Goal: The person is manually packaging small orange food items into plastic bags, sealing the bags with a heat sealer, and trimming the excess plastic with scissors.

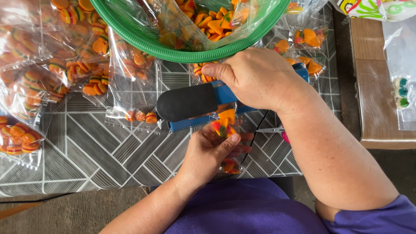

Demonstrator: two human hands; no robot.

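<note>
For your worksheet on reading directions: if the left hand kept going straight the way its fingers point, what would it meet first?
The left hand, holding a small clear candy bag, points up-right toward the blue heat sealer; likely its blue base first, though depth is unclear.

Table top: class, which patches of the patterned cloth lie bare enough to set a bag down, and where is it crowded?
Bare: the tablecloth strip along the near edge, between the left bags and the left hand. Crowded: the far left, heaped with candy bags, and around the green basket, sealer and right hand.
</note>
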